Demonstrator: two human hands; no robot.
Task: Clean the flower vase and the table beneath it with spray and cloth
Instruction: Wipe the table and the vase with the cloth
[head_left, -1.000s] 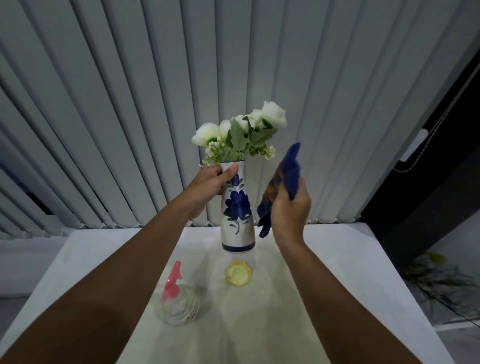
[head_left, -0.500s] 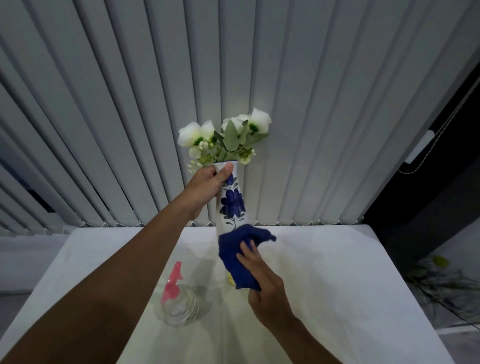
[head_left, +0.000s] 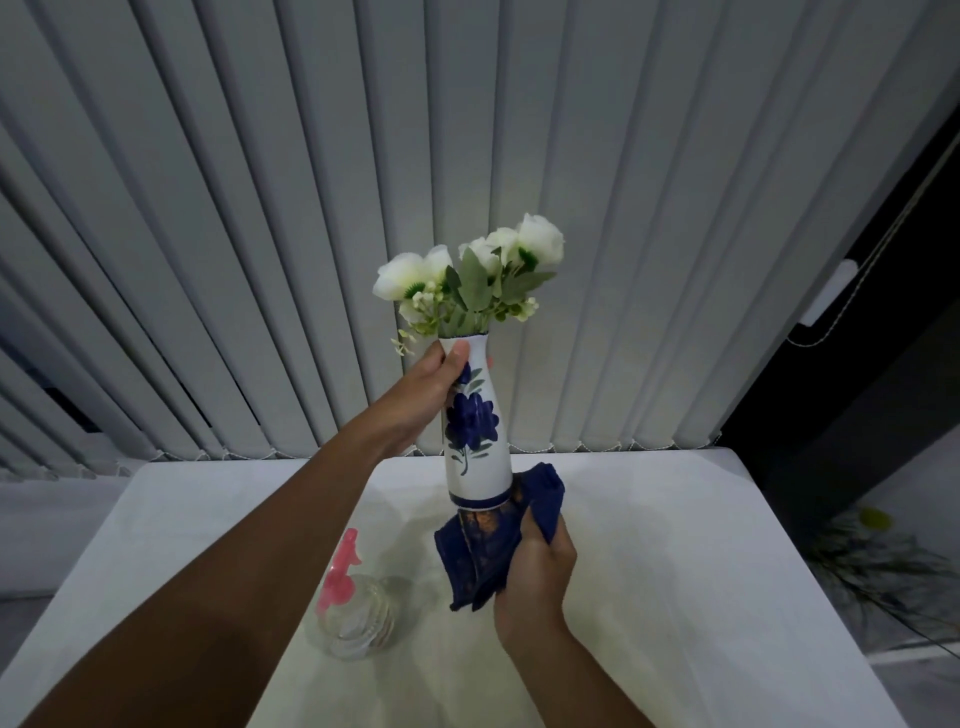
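A white vase painted with a blue flower holds white flowers and is lifted off the white table, tilted slightly. My left hand grips its neck just under the rim. My right hand holds a dark blue cloth below and beside the vase's base, over the table. The cloth hides whatever lies on the table under the vase. A clear spray bottle with a pink trigger stands on the table to the left of the cloth.
Grey vertical blinds hang right behind the table's far edge. A dark gap and a blind cord with its white weight are at the right. Plant leaves lie on the floor beyond the table's right edge.
My right hand came down from beside the vase to the table under it, carrying the cloth. The small yellow object seen under the vase earlier is now covered by the cloth.
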